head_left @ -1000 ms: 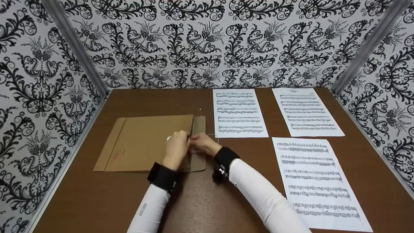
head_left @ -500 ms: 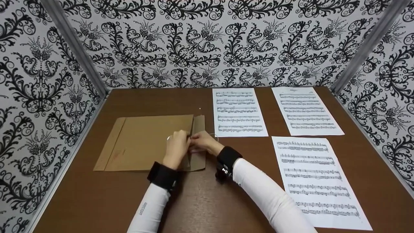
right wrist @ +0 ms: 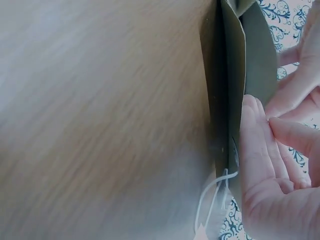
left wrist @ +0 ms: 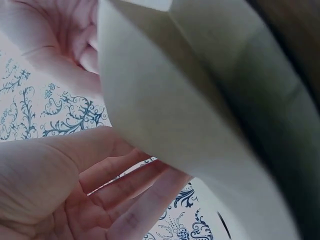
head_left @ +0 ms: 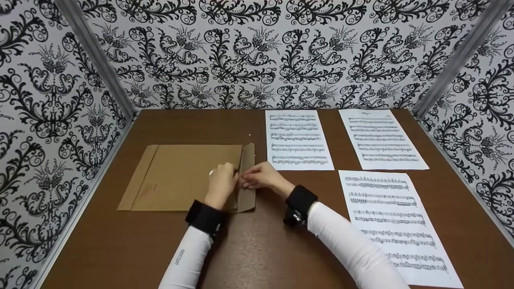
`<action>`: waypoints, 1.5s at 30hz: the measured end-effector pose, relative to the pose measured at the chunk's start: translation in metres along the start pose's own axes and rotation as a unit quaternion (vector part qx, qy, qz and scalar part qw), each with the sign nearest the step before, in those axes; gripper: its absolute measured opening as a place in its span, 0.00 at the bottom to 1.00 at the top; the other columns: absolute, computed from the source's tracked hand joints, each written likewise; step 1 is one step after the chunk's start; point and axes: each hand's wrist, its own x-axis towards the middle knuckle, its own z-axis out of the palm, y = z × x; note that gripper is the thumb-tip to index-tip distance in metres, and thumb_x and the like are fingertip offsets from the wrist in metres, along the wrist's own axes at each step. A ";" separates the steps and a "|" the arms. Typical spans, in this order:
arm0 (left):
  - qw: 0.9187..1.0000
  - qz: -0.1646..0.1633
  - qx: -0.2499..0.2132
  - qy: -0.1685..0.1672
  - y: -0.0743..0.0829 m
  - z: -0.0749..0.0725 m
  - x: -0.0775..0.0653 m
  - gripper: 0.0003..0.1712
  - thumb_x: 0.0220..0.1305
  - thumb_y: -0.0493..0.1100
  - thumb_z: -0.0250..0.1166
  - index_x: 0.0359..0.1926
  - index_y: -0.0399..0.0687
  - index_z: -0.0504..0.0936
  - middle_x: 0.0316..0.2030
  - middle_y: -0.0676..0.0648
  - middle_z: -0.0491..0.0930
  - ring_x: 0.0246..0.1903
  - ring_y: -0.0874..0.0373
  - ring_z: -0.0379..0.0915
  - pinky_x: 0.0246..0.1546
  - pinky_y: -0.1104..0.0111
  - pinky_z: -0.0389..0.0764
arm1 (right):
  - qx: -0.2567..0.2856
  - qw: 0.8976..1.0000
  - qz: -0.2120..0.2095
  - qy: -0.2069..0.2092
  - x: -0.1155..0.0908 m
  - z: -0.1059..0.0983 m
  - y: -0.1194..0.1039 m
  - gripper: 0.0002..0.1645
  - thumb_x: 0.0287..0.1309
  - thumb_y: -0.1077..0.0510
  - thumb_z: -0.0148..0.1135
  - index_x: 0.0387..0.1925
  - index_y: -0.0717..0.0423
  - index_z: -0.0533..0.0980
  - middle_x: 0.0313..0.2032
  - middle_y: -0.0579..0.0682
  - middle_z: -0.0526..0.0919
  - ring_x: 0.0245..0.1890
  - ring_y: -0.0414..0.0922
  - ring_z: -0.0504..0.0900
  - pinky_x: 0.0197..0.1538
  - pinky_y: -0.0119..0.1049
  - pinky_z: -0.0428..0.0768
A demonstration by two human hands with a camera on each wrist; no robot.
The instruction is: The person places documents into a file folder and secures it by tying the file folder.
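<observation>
A large brown paper envelope (head_left: 184, 172) lies flat on the table, its opening and flap (head_left: 249, 160) toward the right. My left hand (head_left: 221, 180) pinches the lifted edge of its mouth, as the left wrist view also shows with thumb and fingers (left wrist: 125, 185) at the panel's edge. My right hand (head_left: 263, 176) is over the flap, fingertips close to the left hand. In the right wrist view its fingers (right wrist: 257, 145) are nearly straight beside the envelope. A thin white string (right wrist: 200, 200) hangs from the flap there.
Three sheets of printed music lie to the right: one at back centre (head_left: 299, 140), one at back right (head_left: 383, 138), one at front right (head_left: 395, 224). A patterned wall (head_left: 257, 52) closes the far side of the brown table (head_left: 257, 257).
My right hand has drawn slightly right and its fingers have loosened. The thin string loop seen beside it earlier no longer shows in the head view. The left hand stays at the envelope's edge.
</observation>
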 end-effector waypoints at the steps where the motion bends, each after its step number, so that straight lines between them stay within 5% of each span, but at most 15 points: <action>1: 1.000 0.002 0.002 0.001 0.000 0.001 0.000 0.04 0.62 0.35 0.68 0.32 0.40 0.89 0.34 0.36 0.90 0.36 0.39 0.88 0.35 0.48 0.84 | -0.001 1.000 -0.003 -0.001 -0.002 -0.002 -0.001 0.16 0.69 0.67 0.59 0.53 0.75 0.80 0.45 0.70 0.88 0.26 0.36 0.87 0.38 0.30 0.88; 9: 1.000 0.007 -0.010 -0.001 0.001 0.006 -0.001 0.06 0.59 0.32 0.69 0.25 0.38 0.85 0.30 0.34 0.89 0.32 0.37 0.87 0.31 0.48 0.85 | 0.001 1.000 -0.004 -0.009 -0.018 -0.015 -0.005 0.17 0.70 0.66 0.59 0.55 0.75 0.79 0.47 0.69 0.87 0.30 0.37 0.89 0.47 0.38 0.89; 15: 0.999 -0.016 -0.009 -0.029 0.003 0.009 0.000 0.05 0.61 0.34 0.69 0.29 0.36 0.86 0.34 0.33 0.89 0.35 0.36 0.87 0.34 0.47 0.86 | -0.005 1.000 -0.008 -0.019 -0.024 -0.025 -0.003 0.19 0.71 0.65 0.58 0.57 0.76 0.77 0.48 0.69 0.87 0.33 0.37 0.90 0.50 0.41 0.88; 25: 0.999 -0.005 0.004 -0.035 0.001 0.008 -0.006 0.07 0.62 0.36 0.70 0.29 0.35 0.86 0.33 0.33 0.88 0.33 0.36 0.87 0.33 0.48 0.86 | -0.014 1.000 -0.009 -0.015 -0.035 -0.042 -0.001 0.19 0.70 0.65 0.59 0.56 0.76 0.77 0.47 0.68 0.88 0.33 0.37 0.90 0.52 0.44 0.88; 37: 1.000 0.026 0.011 -0.003 0.015 -0.013 -0.001 0.08 0.66 0.40 0.69 0.31 0.39 0.87 0.32 0.36 0.89 0.31 0.38 0.88 0.29 0.50 0.85 | -0.111 0.991 -0.053 0.053 -0.054 -0.094 0.013 0.18 0.70 0.66 0.59 0.52 0.80 0.78 0.44 0.72 0.88 0.40 0.52 0.92 0.49 0.43 0.89; 41: 0.995 0.102 0.009 -0.002 0.029 -0.013 0.006 0.05 0.65 0.39 0.69 0.37 0.42 0.90 0.35 0.40 0.90 0.33 0.41 0.88 0.31 0.51 0.86 | -0.205 0.969 -0.084 0.109 -0.062 -0.118 0.023 0.15 0.68 0.63 0.62 0.48 0.73 0.83 0.43 0.68 0.89 0.44 0.55 0.91 0.52 0.45 0.88; 45: 0.980 0.198 0.019 -0.019 0.042 -0.003 0.012 0.05 0.64 0.38 0.69 0.31 0.43 0.87 0.31 0.43 0.89 0.31 0.44 0.87 0.29 0.51 0.85 | -0.324 0.922 -0.105 0.182 -0.071 -0.140 0.031 0.12 0.66 0.59 0.65 0.43 0.63 0.88 0.45 0.62 0.90 0.51 0.58 0.88 0.57 0.52 0.83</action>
